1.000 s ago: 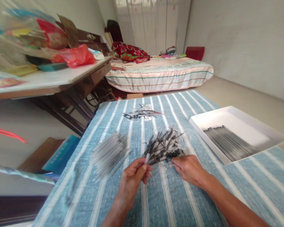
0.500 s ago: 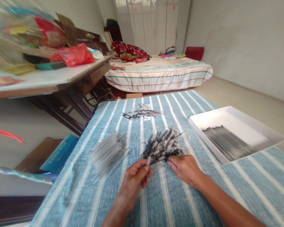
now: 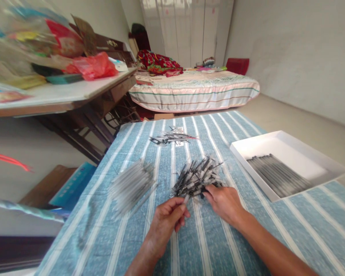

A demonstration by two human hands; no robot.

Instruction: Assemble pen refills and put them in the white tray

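My left hand (image 3: 172,214) pinches a slim translucent tube (image 3: 186,199), whose whitish end points up past the thumb; the rest is hidden in the palm. Just beyond lies a heap of small black and clear plastic pieces (image 3: 197,176). At the heap's near right edge, my right hand (image 3: 222,201) has its fingertips closed among black pieces; what they hold is hidden. To the left, a bundle of long translucent tubes (image 3: 132,186) lies side by side on the cloth. On the right, a row of dark, filled-looking sticks (image 3: 278,174) lies inside a white box (image 3: 260,182).
A smaller pile of thin black pieces (image 3: 169,138) lies farther back over a printed label. Blue striped cloth (image 3: 100,234) covers the table. A side table (image 3: 71,92) with bags stands at left, a bed (image 3: 195,92) beyond.
My left hand has shifted slightly right with the tube, closer to my right hand. My right hand stays at the heap's edge with its fingertips slightly higher.
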